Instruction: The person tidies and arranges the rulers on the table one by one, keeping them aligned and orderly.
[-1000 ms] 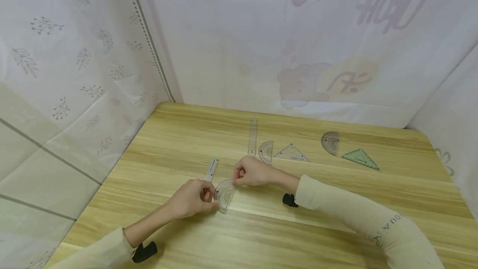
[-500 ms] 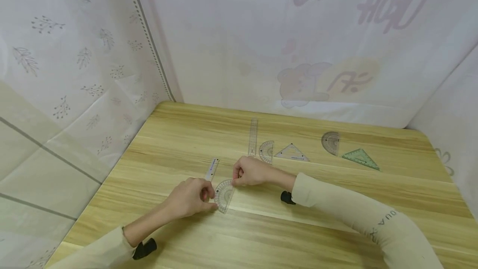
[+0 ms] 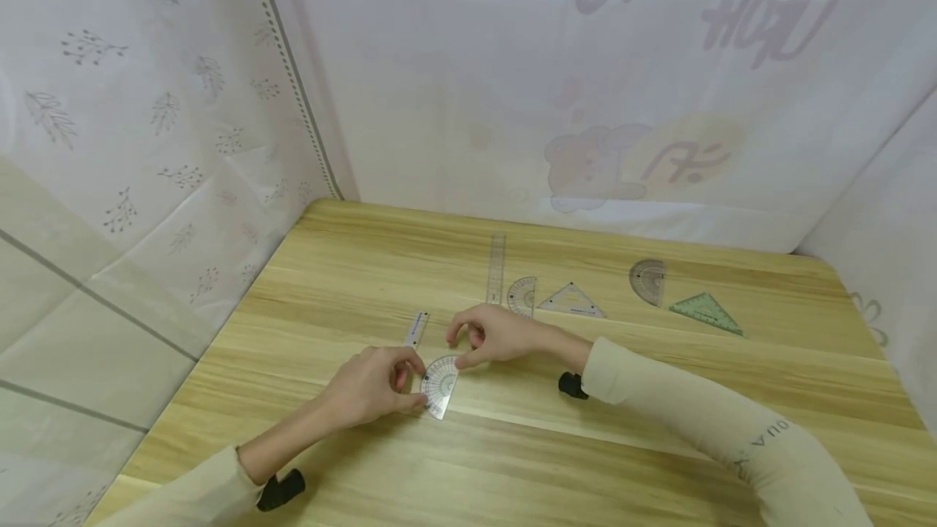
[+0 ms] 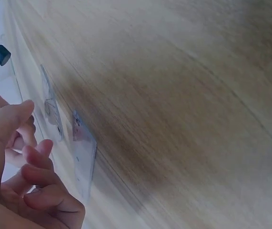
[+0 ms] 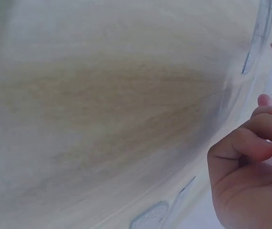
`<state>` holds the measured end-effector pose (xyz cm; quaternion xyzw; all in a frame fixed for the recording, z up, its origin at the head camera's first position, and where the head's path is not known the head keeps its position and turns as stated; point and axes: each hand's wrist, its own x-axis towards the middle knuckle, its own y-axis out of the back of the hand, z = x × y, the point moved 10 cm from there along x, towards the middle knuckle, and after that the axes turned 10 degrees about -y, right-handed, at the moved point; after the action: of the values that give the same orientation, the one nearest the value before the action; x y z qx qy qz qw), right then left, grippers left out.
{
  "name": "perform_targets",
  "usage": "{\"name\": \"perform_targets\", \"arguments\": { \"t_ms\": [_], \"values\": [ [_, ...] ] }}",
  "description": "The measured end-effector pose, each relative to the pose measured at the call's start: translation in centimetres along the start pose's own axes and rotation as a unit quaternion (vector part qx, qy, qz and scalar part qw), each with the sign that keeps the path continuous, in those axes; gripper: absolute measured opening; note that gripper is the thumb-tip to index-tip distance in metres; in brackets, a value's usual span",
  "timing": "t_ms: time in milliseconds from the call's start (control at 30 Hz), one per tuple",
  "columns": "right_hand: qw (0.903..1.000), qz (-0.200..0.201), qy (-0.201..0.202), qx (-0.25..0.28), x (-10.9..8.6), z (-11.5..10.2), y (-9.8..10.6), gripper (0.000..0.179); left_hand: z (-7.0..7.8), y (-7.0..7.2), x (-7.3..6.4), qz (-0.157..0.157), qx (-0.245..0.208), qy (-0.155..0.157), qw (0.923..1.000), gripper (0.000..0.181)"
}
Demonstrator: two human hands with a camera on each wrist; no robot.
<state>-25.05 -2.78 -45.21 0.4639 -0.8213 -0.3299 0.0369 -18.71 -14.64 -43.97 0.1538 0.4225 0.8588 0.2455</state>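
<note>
While a protractor [image 3: 440,385] lies flat, left hand [image 3: 371,385] and right hand [image 3: 495,333] flank it, each grip parted.

Green set square [image 3: 717,319] beside grey protractor [image 3: 647,281], pale lettered cloth [image 3: 468,80] behind

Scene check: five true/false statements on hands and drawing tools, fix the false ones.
1. The nearest protractor lies between the left hand and the right hand. True.
2. In the head view, the clear triangle lies left of the green triangle. True.
3. The right hand grips the green triangle. False: the green triangle lies apart from both hands.
4. The clear triangle stands on edge. False: it lies flat on the table.
5. Only one ruler shows in the head view. False: the far ruler and the near ruler both show.
</note>
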Motion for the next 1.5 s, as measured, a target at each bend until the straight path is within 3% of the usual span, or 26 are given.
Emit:
{"name": "perform_targets", "arguments": {
  "t_ms": [333,500,800,1033,1333,1500],
  "values": [
    [0.9991,0.006,0.022,0.035,-0.9,0.2,0.3,0.042,0.1,-0.3,0.6,0.003,-0.061,-0.006,0.9981,0.026],
    [0.9991,0.005,0.006,0.042,-1.5,1.0,0.2,0.045,0.3,-0.5,1.2,0.001,-0.074,-0.014,0.9971,0.025],
    [0.9973,0.05,0.01,0.052,-3.4,2.1,2.2,0.046,1.1,-0.8,2.5,0.007,-0.079,-0.038,0.9961,0.025],
    [0.996,0.076,-0.007,0.047,-4.8,3.2,3.4,0.05,1.2,-0.4,3.9,0.017,-0.075,-0.052,0.9957,0.031],
    [0.9888,0.127,-0.039,0.068,-6.7,4.2,5.3,0.053,1.3,0.4,6.6,0.021,-0.084,-0.042,0.9953,0.038],
    [0.9861,0.155,-0.055,0.023,-7.3,4.6,6.5,0.056,1.2,0.1,7.9,0.017,-0.064,-0.027,0.9974,0.042]
  ]
}}
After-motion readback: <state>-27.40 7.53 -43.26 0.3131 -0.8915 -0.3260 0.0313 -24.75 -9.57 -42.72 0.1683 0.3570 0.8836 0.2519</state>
